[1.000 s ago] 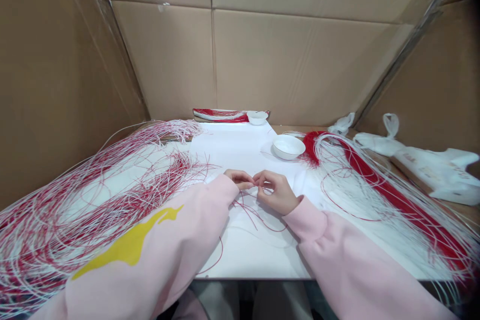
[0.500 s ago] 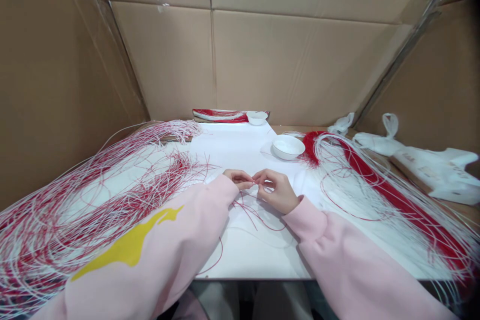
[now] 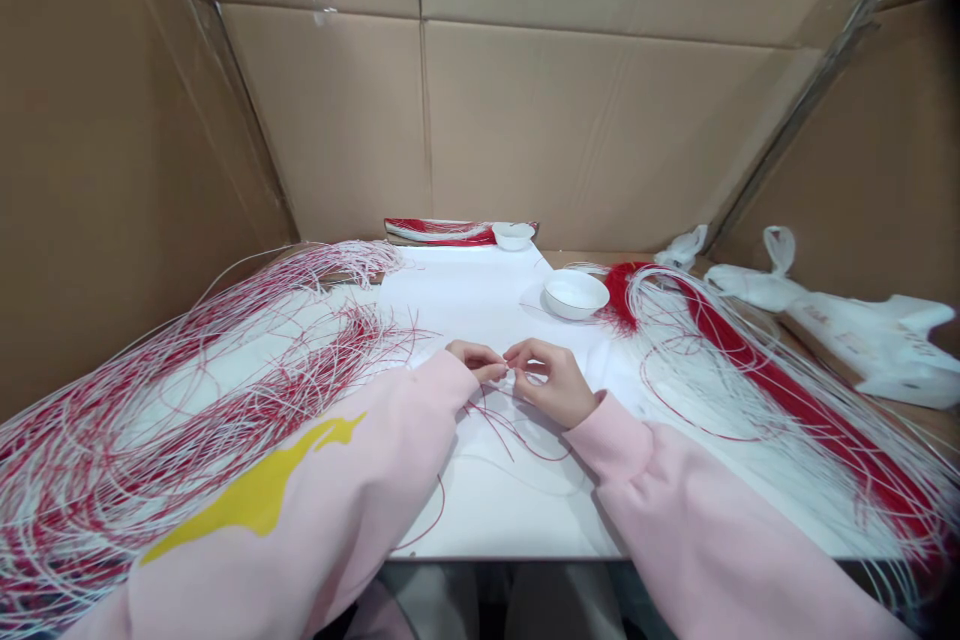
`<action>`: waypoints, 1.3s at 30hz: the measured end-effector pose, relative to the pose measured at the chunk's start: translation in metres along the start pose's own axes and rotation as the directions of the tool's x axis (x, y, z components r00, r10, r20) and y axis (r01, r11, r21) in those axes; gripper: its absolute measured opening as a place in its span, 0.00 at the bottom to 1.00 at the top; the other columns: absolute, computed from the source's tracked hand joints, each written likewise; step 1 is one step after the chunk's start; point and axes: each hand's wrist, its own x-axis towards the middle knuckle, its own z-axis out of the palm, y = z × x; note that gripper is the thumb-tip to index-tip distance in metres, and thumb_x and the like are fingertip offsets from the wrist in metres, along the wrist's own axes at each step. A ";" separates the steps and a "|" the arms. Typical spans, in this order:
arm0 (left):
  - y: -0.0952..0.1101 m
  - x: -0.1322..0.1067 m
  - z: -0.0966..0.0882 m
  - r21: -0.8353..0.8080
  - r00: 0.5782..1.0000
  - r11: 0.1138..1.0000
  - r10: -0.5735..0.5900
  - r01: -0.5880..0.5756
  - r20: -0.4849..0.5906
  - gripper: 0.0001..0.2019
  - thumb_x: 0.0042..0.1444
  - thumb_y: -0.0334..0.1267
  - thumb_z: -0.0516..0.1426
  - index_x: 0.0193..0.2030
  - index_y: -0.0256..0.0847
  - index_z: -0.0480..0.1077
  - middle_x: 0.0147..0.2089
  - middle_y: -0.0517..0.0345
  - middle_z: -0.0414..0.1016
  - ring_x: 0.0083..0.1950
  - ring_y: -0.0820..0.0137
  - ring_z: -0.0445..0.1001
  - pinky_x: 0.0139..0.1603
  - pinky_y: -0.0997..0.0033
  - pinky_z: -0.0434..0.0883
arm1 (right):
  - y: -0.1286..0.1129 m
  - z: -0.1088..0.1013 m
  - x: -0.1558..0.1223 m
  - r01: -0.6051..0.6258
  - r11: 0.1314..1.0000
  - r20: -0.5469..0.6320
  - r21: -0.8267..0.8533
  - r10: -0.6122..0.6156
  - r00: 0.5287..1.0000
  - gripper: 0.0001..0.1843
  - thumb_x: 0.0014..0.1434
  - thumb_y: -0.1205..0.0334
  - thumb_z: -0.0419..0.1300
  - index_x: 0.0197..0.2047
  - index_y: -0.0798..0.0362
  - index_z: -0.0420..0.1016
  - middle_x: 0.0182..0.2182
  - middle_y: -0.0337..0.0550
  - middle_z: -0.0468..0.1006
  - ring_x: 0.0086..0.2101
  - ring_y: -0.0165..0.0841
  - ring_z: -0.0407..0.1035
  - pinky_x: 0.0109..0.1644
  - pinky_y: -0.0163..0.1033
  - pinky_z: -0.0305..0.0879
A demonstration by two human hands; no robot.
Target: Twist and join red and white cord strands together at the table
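Observation:
My left hand and my right hand meet fingertip to fingertip over the middle of the white table sheet. Both are pinched closed on thin cords: a red cord trails from the pinch toward me in loose curves, with a pale white cord beside it. Pink sleeves cover both arms. A white bowl stands just beyond my right hand.
A big loose heap of red and white cords fills the table's left side. A tidy bundle of red and white cords runs along the right. White plastic bags lie far right. A second small bowl sits at the back. Cardboard walls enclose the table.

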 end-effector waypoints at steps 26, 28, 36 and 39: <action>-0.018 0.004 -0.001 0.262 0.987 0.952 0.151 -0.159 0.049 0.14 0.45 0.46 0.55 0.25 0.33 0.67 0.20 0.60 0.64 0.23 0.79 0.62 0.24 0.79 0.58 | 0.001 0.001 0.001 0.053 0.996 0.058 -0.076 -0.049 0.997 0.01 0.47 0.69 0.57 0.28 0.56 0.68 0.31 0.43 0.73 0.33 0.30 0.68 0.37 0.37 0.69; -0.017 0.004 0.000 0.269 0.987 0.950 0.156 -0.160 0.037 0.14 0.44 0.46 0.55 0.25 0.34 0.67 0.20 0.60 0.64 0.23 0.79 0.61 0.24 0.79 0.58 | 0.001 0.001 0.001 0.066 0.993 0.054 -0.098 -0.061 0.997 0.02 0.46 0.71 0.56 0.27 0.55 0.67 0.31 0.42 0.73 0.33 0.30 0.68 0.37 0.37 0.68; -0.013 0.004 0.001 0.229 0.985 0.958 0.172 -0.174 0.031 0.15 0.43 0.46 0.56 0.25 0.33 0.65 0.20 0.60 0.63 0.23 0.78 0.62 0.25 0.79 0.58 | 0.001 0.002 0.000 0.100 0.984 0.015 -0.145 -0.099 0.995 0.04 0.47 0.68 0.57 0.31 0.55 0.68 0.32 0.43 0.74 0.34 0.31 0.68 0.36 0.37 0.67; -0.011 0.002 0.001 0.253 0.982 0.949 0.186 -0.187 0.026 0.14 0.44 0.46 0.55 0.24 0.33 0.65 0.20 0.61 0.63 0.23 0.79 0.61 0.24 0.79 0.58 | 0.001 0.002 0.000 0.177 0.969 0.030 -0.172 -0.175 0.984 0.01 0.49 0.69 0.56 0.28 0.55 0.67 0.31 0.43 0.74 0.33 0.31 0.68 0.36 0.37 0.65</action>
